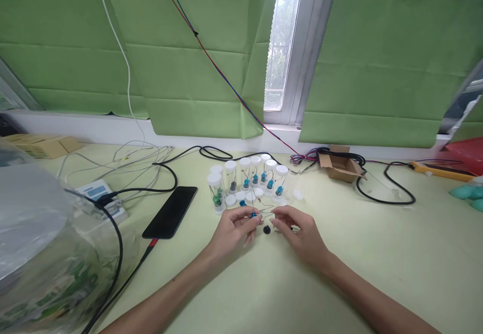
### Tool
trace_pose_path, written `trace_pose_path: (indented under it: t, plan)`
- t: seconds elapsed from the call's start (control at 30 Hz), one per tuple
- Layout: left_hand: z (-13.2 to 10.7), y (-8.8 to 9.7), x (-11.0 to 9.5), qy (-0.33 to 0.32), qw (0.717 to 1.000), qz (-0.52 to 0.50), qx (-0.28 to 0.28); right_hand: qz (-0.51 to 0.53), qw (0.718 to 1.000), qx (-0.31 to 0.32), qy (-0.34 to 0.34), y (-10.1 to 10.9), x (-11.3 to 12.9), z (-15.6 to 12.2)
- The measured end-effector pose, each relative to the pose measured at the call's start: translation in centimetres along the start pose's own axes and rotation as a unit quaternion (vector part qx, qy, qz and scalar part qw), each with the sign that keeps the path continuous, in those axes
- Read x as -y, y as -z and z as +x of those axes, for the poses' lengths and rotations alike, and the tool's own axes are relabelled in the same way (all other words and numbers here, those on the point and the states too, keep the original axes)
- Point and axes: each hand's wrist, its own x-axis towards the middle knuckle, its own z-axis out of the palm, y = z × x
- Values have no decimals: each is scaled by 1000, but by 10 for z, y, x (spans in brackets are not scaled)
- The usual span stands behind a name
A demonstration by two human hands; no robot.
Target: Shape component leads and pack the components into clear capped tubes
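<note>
My left hand (236,228) pinches a small blue part with thin wire leads (253,215) between thumb and fingertips; one lead sticks upward. Close beside it, my right hand (300,231) has its thumb and forefinger together at the end of a thin wire (266,214) that reaches toward the blue part. A small black round piece (266,230) lies on the table between the hands. Just beyond them, clear tubes with white caps (231,175) stand in a group, holding blue, green and grey wired parts. Loose white caps (231,201) and another blue piece (242,203) lie before the tubes.
A black phone (169,212) with a cable lies left of my hands. Further left are a power strip (101,198) and a large clear plastic bag (41,253). An open cardboard box (339,165) and black cables (394,200) are at the back right, below green blinds (377,62).
</note>
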Motion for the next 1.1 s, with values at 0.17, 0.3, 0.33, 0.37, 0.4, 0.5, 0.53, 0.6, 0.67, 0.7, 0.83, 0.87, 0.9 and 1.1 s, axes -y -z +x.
trace_pose_path:
  t: [0.17,0.3,0.33,0.37,0.4,0.5,0.53,0.6,0.67,0.7,0.83,0.87,0.9,1.1]
  plan:
    - [-1,1,2,-1,1000,23,2,-14,1000,-4,13,0,-1,-1]
    - [-1,2,6,-18,997,69,12,-4,1000,1,-5,0,2,-1]
    - [-1,2,6,-23,996,80,13,1,1000,1,-12,0,2,0]
    - [-1,2,7,-27,995,92,15,6,1000,1,-18,0,3,0]
    - [-1,2,7,-32,994,103,10,13,1000,0,-26,0,3,0]
    - [-1,1,8,-38,991,126,9,37,998,0,-57,0,4,2]
    - [-1,1,8,-41,990,132,11,48,996,2,-71,-1,5,2]
    - [-1,1,8,-46,989,141,11,75,992,9,-102,-1,5,3]
    - [-2,1,9,-55,987,150,11,103,986,16,-132,-2,6,4]
    - [-2,2,10,-62,986,156,10,117,982,19,-145,-2,6,5]
    - [-3,3,12,-98,977,187,7,173,966,31,-190,-4,4,6]
    - [-3,3,12,-102,976,191,5,186,961,34,-200,-4,3,6]
    - [-3,3,12,-103,976,191,3,197,958,36,-207,-4,2,6]
    - [-2,-1,5,-54,989,137,8,172,967,32,-187,-4,4,6]
